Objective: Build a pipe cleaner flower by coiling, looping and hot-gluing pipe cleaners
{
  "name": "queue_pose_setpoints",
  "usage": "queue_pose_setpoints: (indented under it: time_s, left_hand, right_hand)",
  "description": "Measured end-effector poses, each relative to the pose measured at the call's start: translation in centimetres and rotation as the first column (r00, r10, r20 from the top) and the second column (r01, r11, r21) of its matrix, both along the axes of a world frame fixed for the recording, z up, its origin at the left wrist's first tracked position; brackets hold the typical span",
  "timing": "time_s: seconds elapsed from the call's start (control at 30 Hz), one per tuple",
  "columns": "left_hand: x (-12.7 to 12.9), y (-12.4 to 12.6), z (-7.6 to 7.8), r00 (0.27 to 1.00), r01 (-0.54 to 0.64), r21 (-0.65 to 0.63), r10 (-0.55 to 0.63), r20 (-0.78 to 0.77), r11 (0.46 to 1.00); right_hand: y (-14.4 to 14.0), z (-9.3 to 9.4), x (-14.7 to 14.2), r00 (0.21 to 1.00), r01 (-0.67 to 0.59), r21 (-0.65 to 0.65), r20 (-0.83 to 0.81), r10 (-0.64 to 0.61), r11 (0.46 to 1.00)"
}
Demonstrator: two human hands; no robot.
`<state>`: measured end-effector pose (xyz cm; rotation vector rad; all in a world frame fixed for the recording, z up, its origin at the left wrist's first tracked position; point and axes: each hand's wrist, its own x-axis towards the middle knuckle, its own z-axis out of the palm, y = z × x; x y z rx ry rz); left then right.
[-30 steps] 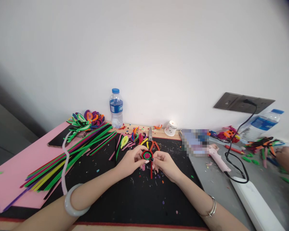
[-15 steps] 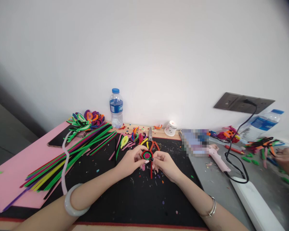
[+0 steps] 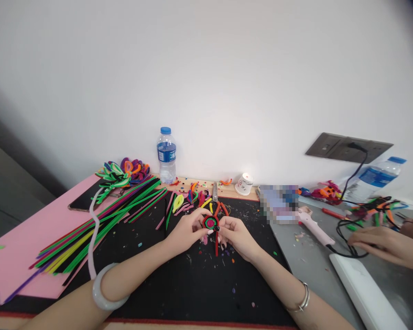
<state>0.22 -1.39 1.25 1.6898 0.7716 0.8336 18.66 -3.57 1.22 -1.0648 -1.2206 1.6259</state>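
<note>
Reaching in from the surface's right edge, a co-worker's hand (image 3: pixel 378 242) is now lying by the black cable (image 3: pixel 347 224), which has shifted.

Going left to right: a fan of pipe cleaners (image 3: pixel 99 220) is lying across the pink sheet (image 3: pixel 24 238) toward the black mat (image 3: pixel 179 279). Over the mat's middle, the left hand (image 3: pixel 187 229) and right hand (image 3: pixel 237 234) are pinching a coiled pipe-cleaner rosette (image 3: pixel 210 222) between closed fingers (image 3: pixel 211 231), its red stem hanging down. A water bottle (image 3: pixel 166 156) is standing at the back edge, a pink glue gun (image 3: pixel 313 225) is lying further right.
</note>
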Motion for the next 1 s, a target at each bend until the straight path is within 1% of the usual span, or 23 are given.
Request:
queue_pose_setpoints:
  time_s: [0.33, 1.0]
  left_hand:
    - [-0.04, -0.04, -0.06, 1.000, 0.000, -0.007, 0.000, 0.004, 1.000]
    - [0.07, -0.14, 0.14, 1.000, 0.000, -0.013, 0.000, 0.003, 1.000]
  right_hand:
    - [0.10, -0.38, 0.11, 1.000, -0.010, 0.011, 0.006, 0.010, 1.000]
    - [0.00, -0.13, 0.04, 0.999, 0.009, -0.015, 0.045, -0.008, 1.000]
